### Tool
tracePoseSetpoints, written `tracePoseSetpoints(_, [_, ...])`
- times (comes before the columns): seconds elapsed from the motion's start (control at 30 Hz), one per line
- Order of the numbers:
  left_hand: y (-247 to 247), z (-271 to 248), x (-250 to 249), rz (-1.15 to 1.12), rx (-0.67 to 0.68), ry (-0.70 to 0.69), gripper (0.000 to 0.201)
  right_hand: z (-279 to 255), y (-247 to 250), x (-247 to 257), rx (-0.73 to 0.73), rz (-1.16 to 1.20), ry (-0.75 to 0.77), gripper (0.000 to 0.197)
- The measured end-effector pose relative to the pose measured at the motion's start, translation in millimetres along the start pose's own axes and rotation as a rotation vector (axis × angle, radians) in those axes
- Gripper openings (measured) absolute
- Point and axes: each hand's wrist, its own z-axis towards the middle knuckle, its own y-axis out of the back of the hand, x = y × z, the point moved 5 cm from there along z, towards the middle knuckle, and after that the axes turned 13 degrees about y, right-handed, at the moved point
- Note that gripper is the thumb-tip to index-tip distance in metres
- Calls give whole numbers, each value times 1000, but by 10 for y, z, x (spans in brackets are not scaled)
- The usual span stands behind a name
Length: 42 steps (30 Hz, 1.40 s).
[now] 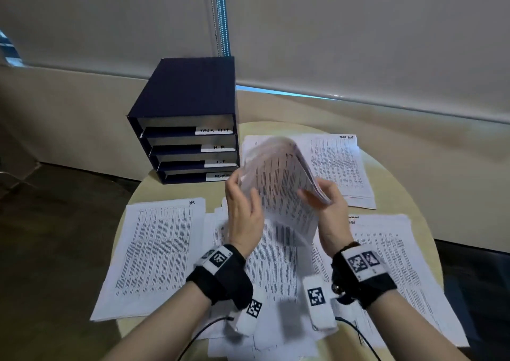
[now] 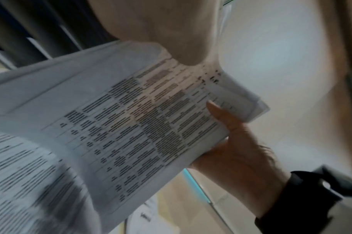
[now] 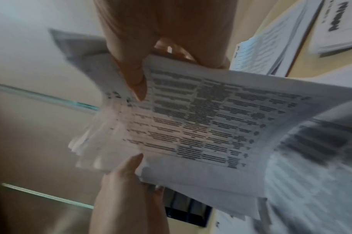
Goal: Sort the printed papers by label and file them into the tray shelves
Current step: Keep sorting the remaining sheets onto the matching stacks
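Observation:
A curled bundle of printed papers is raised above the middle of the round table. My left hand pinches its left edge, thumb on the printed face. Gripping the right edge is my right hand, its thumb over the top sheet and several sheets fanned behind. The left wrist view shows the bundle and the right hand. In the right wrist view the bundle sits between the right hand and the left hand. The dark blue tray shelves stand at the table's back left, labelled TASK LIST, H.R, I.T, ADMIN.
Sorted piles lie flat on the table: an HR pile at the left, a Task List pile at the back right, another pile at the right. Loose sheets spread under my hands. A blind-covered wall stands behind.

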Motion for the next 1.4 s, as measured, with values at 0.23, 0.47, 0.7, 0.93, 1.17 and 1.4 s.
tracePoseSetpoints(0.23, [-95,261,579,-126,-2,308,24,222,186,-545,-108,-51,-222,86])
tracePoseSetpoints(0.47, [-253,417,1207,-10,27,555,36,250,152,-952,130,-163,-445,74])
tracePoseSetpoints(0.7, [-284,599,1416,198,171,519,34,289,452,-1270,58,-568,-462,13])
tracePoseSetpoints(0.93, [-169,566,1516,969,290,21,42,1058,434,-1305,54,-601,-527,20])
tracePoseSetpoints(1.17, [-148,609,1509,1182,441,-104,94,1482,-28,-1409,55,-342,-651,16])
tracePoseSetpoints(1.4, [-240,746,1443,1291,487,-207,94,1219,51,-1136,145,-951,-201,43])
